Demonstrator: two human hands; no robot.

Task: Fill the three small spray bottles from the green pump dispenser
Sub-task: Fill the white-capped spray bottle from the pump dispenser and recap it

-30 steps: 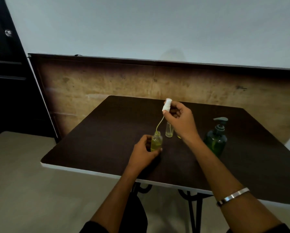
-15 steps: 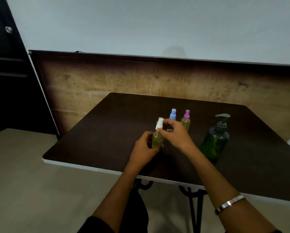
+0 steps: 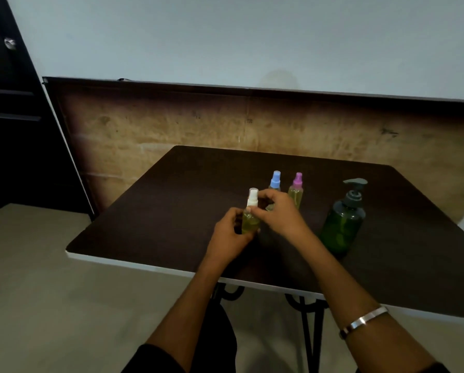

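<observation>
A dark desk (image 3: 171, 211) fills the middle of the frame, its pale front edge running from lower left toward the right border, where the top is cut off by the picture. Just left of centre, the left hand (image 3: 229, 235) wraps its fingers round the body of the white-capped spray bottle (image 3: 250, 219), which stands upright on the desk and holds yellowish liquid. The right hand (image 3: 280, 214) comes in from the right, and its fingers pinch the bottle's white spray head at the collar.

Just behind the right hand stand the blue-capped spray bottle (image 3: 275, 181) and the pink-capped spray bottle (image 3: 297, 192), close together and upright; the lower part of the blue one is hidden by the hand, so its fill level cannot be told, while the pink one shows yellowish liquid. To the right, apart from them, stands the green pump dispenser (image 3: 342, 227), with its grey pump head pointing toward the right of the frame.

The held bottle sits well in from the front edge and from the desk's left corner at mid left. Bare desktop lies open to the left of the hands, behind the bottles up to the far edge, and to the right of the dispenser. A metal bracelet (image 3: 364, 320) circles the right forearm at lower right. Black iron legs (image 3: 306, 319) show beneath the front edge, over pale floor (image 3: 50, 292).
</observation>
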